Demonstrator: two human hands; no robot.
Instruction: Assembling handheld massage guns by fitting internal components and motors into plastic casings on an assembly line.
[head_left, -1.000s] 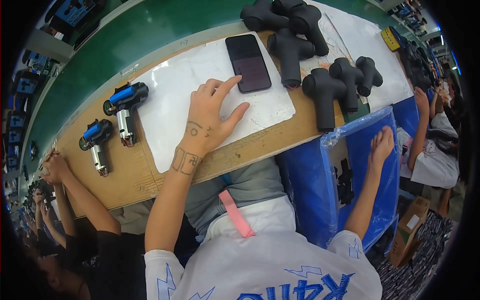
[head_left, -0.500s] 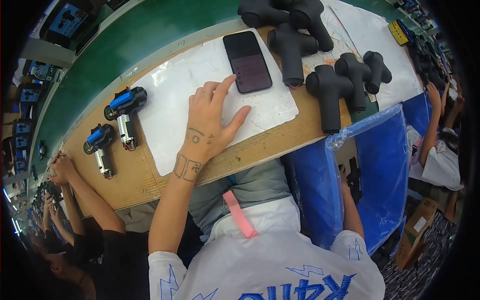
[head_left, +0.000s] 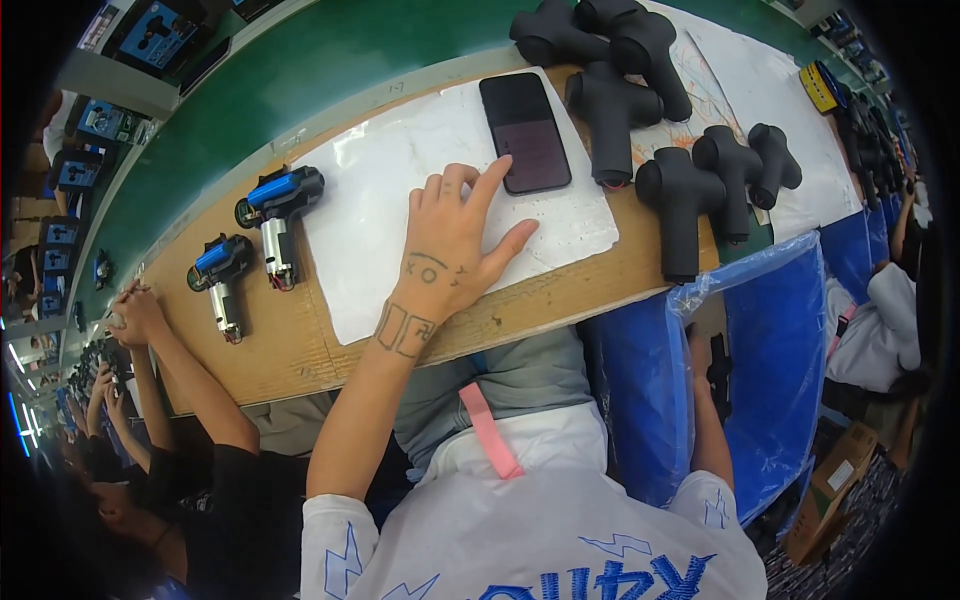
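My left hand (head_left: 452,238) lies with its fingers apart over a white sheet (head_left: 370,200) on the table. Its index fingertip touches the left edge of a black phone (head_left: 527,135). To the right and low, my right hand (head_left: 700,352) reaches into a blue plastic-lined bin (head_left: 765,340); the fingers are hidden, beside a dark part (head_left: 718,375). Left of the sheet lie two opened massage gun bodies with blue and silver insides, a larger-looking one (head_left: 278,230) and another (head_left: 220,285). Black massage gun housings, such as this one (head_left: 682,210), stand close by on the right.
Several more black housings (head_left: 615,115) crowd the far right of the cardboard-covered table (head_left: 480,320). A yellow-and-black roll (head_left: 820,88) sits beyond them. At the left, a co-worker's clasped hands (head_left: 138,312) rest by the table edge. A cardboard box (head_left: 830,485) is on the floor at right.
The whole view has shifted, so the tabletop things appear farther right. My left hand keeps its place beside the phone. My right hand remains in the bin, its fingers now less visible.
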